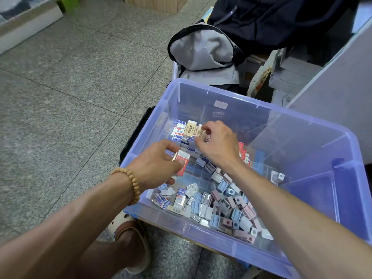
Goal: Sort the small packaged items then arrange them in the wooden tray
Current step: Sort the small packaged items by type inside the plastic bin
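The left hand (159, 162) pinches a red-and-white packet (182, 162) between thumb and curled fingers, holding it just above the bin's floor near the left wall. A bead bracelet (131, 183) circles that wrist. The right hand (218, 144) reaches further in, its fingers curled around a cream packet (200, 131) at the far-left corner, where other cream and blue-and-white packets (184, 128) stand side by side in a short row. Both hands work inside a clear purple plastic bin (261, 252) standing on the floor. A loose heap of small pink, blue and grey packaged items (227, 208) fills the near side of the bin, with a few blue-and-white packets among them near the left wall. Beyond the bin's far edge lies a grey backpack (203, 51), with dark clothing (271, 19) behind it. A sandalled foot (130, 244) rests on the speckled floor (70, 87) by the bin's near-left corner.
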Available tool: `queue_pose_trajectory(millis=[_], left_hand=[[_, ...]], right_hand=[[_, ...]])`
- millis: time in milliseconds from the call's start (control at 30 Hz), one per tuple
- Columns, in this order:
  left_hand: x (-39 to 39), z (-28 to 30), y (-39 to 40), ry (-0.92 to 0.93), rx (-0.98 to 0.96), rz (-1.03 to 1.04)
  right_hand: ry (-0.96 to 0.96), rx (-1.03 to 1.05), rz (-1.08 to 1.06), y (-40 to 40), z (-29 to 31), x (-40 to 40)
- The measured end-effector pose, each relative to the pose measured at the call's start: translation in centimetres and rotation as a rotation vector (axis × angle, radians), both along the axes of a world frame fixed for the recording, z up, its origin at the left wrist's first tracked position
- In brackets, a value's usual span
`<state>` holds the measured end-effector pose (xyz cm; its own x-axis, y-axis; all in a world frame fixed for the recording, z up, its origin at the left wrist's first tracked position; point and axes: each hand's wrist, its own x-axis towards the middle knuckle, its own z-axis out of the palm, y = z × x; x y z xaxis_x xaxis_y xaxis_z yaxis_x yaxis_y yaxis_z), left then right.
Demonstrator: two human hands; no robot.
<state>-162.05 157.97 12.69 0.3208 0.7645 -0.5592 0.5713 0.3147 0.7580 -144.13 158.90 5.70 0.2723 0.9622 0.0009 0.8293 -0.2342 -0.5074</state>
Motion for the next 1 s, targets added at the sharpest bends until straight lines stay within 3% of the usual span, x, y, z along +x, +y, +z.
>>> queue_pose_trajectory(millis=[133,333,700,767,933,1000], left_hand=[[0.0,-0.1,-0.2,-0.032,-0.009,0.033],[0.0,-0.5,0.0,-0.041,-0.007,0.055],[0.4,-0.7,0.4,-0.055,0.005,0.063],[0.7,-0.5,0.5,-0.072,0.005,0.068],[1.7,-0.4,0.6,-0.083,0.009,0.05],[2.2,-0.6,0.3,-0.087,0.015,0.028]], right_hand=[[-0.059,0.029,0.208,0.2,-1.9,-1.2],[-0.009,0.198,0.145,2.1,-3.4,-2.5],[0.002,0.087,0.166,2.5,-1.6,-1.4],[0.117,0.072,0.11,1.3,-0.4,-0.6],[0.912,-0.258,0.007,-2.9,3.0,1.0],[1.09,-0.351,0.037,-4.2,3.6,1.4]])
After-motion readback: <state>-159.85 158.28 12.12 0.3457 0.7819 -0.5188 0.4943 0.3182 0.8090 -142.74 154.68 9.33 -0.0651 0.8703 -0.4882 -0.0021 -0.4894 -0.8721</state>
